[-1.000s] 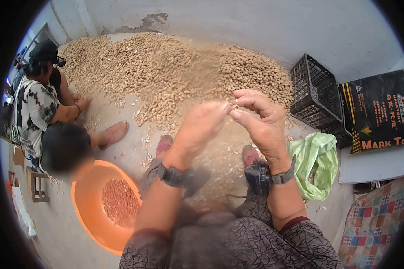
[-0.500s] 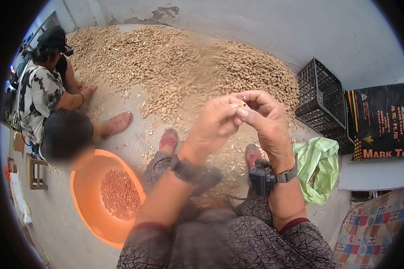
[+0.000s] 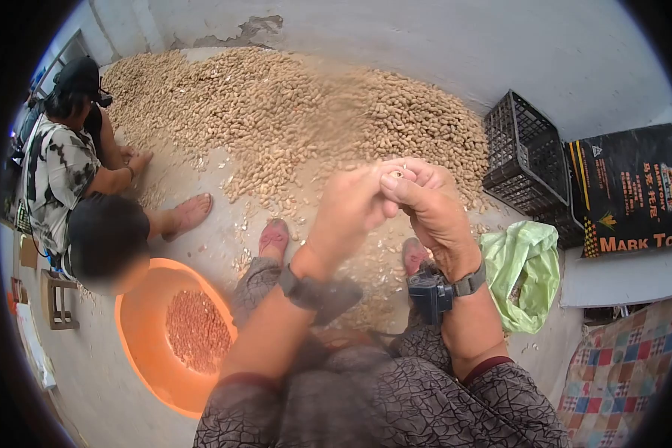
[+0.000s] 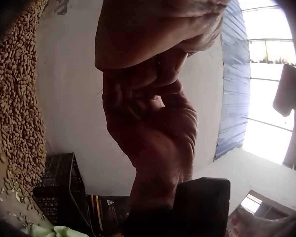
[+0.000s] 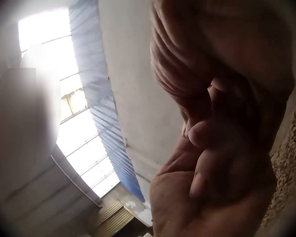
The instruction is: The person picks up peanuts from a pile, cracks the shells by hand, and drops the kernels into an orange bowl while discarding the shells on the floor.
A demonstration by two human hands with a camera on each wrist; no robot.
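Both hands meet in front of me, fingertips together, in the head view. My right hand pinches a small peanut between thumb and bent fingers; only a bit of its pale shell shows. My left hand, slightly blurred, grips the same peanut from the other side with curled fingers. In the left wrist view the left hand is above the right hand, both dark against the light. Beyond the hands spreads a large heap of unshelled peanuts.
An orange basin with reddish shelled peanuts stands at lower left. Another person sits at the left. At the right are a black crate, a green sack and a black printed bag. Shell bits litter the floor around my feet.
The left hand has come from beside the right hand's fingertips to close against them, and the peanut is now more covered. The head view has shifted slightly.
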